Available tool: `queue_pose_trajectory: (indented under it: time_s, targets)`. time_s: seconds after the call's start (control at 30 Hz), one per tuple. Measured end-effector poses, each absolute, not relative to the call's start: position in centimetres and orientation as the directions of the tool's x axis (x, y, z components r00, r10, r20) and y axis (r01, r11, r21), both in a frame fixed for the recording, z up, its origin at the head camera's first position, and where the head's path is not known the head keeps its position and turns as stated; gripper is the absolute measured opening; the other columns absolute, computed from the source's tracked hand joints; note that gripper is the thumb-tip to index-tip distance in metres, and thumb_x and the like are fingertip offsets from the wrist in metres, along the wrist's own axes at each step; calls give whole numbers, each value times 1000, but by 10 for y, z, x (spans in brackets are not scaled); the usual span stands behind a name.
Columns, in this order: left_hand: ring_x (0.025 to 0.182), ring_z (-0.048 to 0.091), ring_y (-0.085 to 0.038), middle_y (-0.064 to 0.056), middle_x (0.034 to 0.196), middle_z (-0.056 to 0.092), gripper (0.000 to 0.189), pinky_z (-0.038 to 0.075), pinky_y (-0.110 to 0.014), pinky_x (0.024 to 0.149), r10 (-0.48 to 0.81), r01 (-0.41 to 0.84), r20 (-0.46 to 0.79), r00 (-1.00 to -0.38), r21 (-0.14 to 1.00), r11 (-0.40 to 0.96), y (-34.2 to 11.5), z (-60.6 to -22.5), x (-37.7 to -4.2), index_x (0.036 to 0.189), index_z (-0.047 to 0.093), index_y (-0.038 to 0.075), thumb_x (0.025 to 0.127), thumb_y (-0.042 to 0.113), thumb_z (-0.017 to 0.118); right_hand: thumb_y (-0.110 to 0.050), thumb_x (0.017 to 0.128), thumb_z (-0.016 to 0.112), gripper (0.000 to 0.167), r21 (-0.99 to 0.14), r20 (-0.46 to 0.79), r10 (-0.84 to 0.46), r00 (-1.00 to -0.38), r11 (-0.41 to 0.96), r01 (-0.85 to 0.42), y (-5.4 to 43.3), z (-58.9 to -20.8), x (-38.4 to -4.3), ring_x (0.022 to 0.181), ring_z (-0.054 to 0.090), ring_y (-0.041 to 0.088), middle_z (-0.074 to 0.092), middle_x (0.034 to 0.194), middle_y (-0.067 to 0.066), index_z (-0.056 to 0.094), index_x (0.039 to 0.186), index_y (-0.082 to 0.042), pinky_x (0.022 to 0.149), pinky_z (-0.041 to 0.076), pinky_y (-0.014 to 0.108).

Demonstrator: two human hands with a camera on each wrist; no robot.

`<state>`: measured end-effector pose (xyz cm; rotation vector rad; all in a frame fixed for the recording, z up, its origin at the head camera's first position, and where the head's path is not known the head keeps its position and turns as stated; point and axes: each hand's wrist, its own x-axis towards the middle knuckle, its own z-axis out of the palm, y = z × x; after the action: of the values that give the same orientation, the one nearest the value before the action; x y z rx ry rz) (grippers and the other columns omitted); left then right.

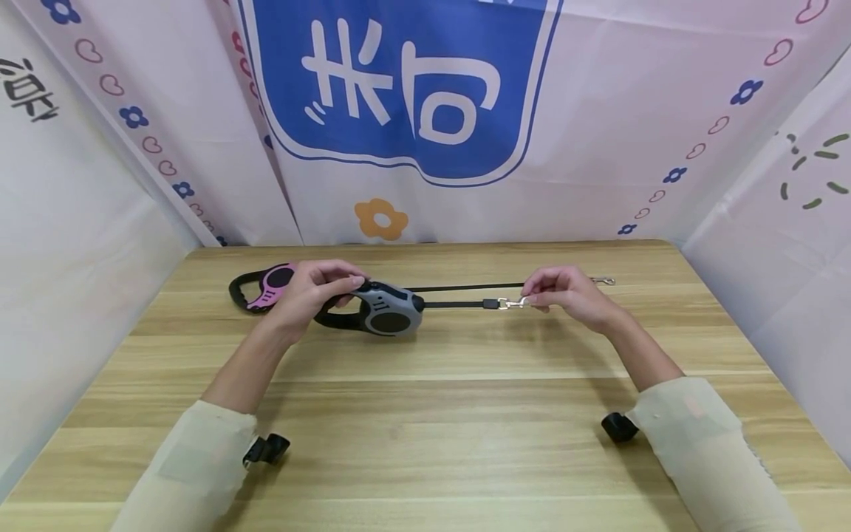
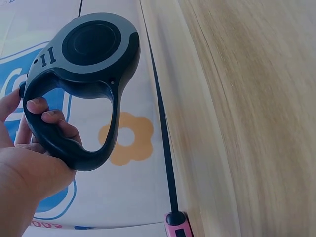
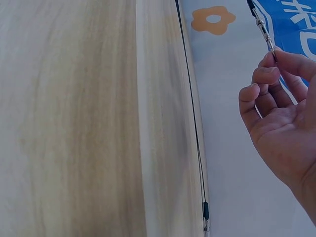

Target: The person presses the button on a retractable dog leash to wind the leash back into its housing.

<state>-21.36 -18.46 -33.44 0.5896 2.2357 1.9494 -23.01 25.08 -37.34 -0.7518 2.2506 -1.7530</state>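
Observation:
A grey and black retractable dog leash [image 1: 394, 304] hangs over the table, its black handle [image 2: 89, 160] gripped by my left hand [image 1: 309, 295]. In the left wrist view, the fingers curl through the handle loop and the thumb is near its button. A short black strap [image 1: 455, 304] runs from the casing to a silver snap hook [image 1: 510, 303]. My right hand [image 1: 565, 294] pinches the end of that hook between thumb and fingertip, drawing the strap out in a straight line. Behind them lies a pink and black retractable leash [image 1: 274, 284], partly hidden by my left hand.
The pink leash's long black cord [image 2: 163, 123] stretches along the table's back edge to its own snap hook [image 1: 603, 281] on the right. A printed cloth [image 1: 598, 148] hangs behind the wooden table [image 1: 432, 443]. Black wrist cameras [image 1: 267, 448] sit at both sleeves.

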Motion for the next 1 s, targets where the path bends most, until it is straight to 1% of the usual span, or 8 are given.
queue_pose_trajectory:
  time_s: [0.17,0.47,0.57,0.73,0.8,0.87,1.0]
  targets:
    - [63,51,-12,2,71,61,17,44,-24,62,355,193,148,-923,976,96,-182,-334,-213,98,78,12,101,4,63,9,94,63,9,-951,149,-494,-857,166,-261,249,-374,-229,70,58,12,67,84,2,66,102,12,63,51,26]
    - [64,51,-11,2,71,61,13,46,-25,63,348,188,140,-927,976,109,-175,-333,-215,99,78,8,100,4,65,8,95,62,12,-952,130,-494,-860,181,-248,247,-374,-230,71,58,12,67,85,2,64,104,15,64,51,27]
    - [64,52,-12,2,71,62,13,46,-24,64,347,181,134,-928,978,106,-173,-333,-216,98,78,8,100,5,66,8,95,62,12,-951,134,-500,-856,177,-252,247,-375,-230,71,58,12,67,85,5,64,104,15,64,51,27]
    - [63,52,-12,2,71,63,13,46,-23,63,350,175,131,-927,980,97,-171,-334,-217,99,78,9,99,4,66,9,94,62,13,-954,129,-506,-853,171,-246,246,-376,-230,70,58,13,66,86,17,63,104,16,64,51,27]
    - [63,52,-11,2,71,63,14,46,-23,63,353,180,136,-925,979,93,-170,-334,-217,99,78,9,99,4,65,9,94,62,13,-954,128,-506,-853,172,-245,246,-376,-230,71,58,13,66,86,19,63,105,16,64,51,27]
    - [63,52,-11,2,71,62,15,46,-23,63,357,185,142,-923,979,90,-169,-335,-218,98,78,12,100,4,65,9,94,62,13,-954,129,-507,-852,171,-246,245,-376,-230,71,58,12,66,87,20,64,104,16,64,51,27]
    - [64,52,-10,2,71,62,17,46,-24,64,364,196,154,-918,977,83,-167,-334,-218,97,79,14,100,3,65,9,94,63,11,-954,135,-506,-852,165,-250,243,-376,-230,71,58,12,67,86,15,65,103,14,64,51,27]
